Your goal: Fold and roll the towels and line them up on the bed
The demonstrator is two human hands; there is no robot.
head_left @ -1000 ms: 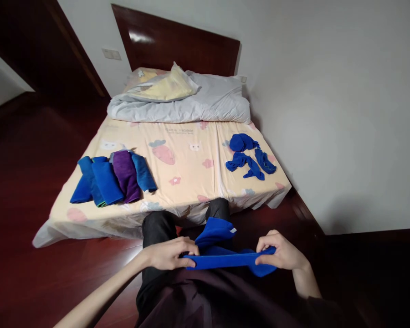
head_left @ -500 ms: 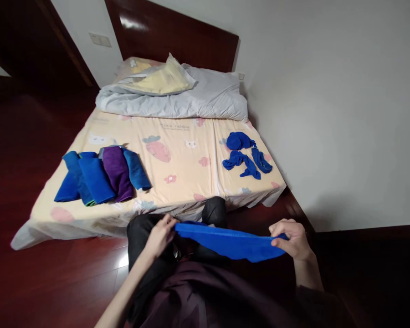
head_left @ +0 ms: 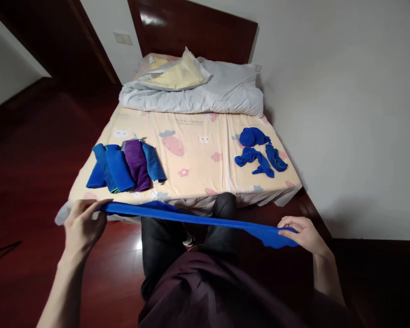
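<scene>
A blue towel (head_left: 191, 219) is stretched taut across my lap, its long edge running nearly straight between my hands. My left hand (head_left: 85, 223) pinches one end at the left, above the floor by the bed's front corner. At the other end, my right hand (head_left: 302, 233) grips the towel between thumb and fingers, and a loose part hangs down near it. On the bed's left side lie several folded or rolled towels, among them a purple towel (head_left: 138, 165) and a blue towel (head_left: 120, 169). Crumpled blue cloths (head_left: 256, 159) lie in separate heaps on the right side.
The bed (head_left: 194, 187) has a cream patterned sheet. A grey quilt (head_left: 191, 102) and a yellow pillow (head_left: 181, 75) lie near the dark wooden headboard (head_left: 198, 32). A white wall (head_left: 348, 114) rises close on the right. My legs (head_left: 164, 246) are between me and the bed.
My left hand has moved far to the left with its end of the towel, drawing the towel out long. My right hand still holds its end. The view has shifted slightly left.
</scene>
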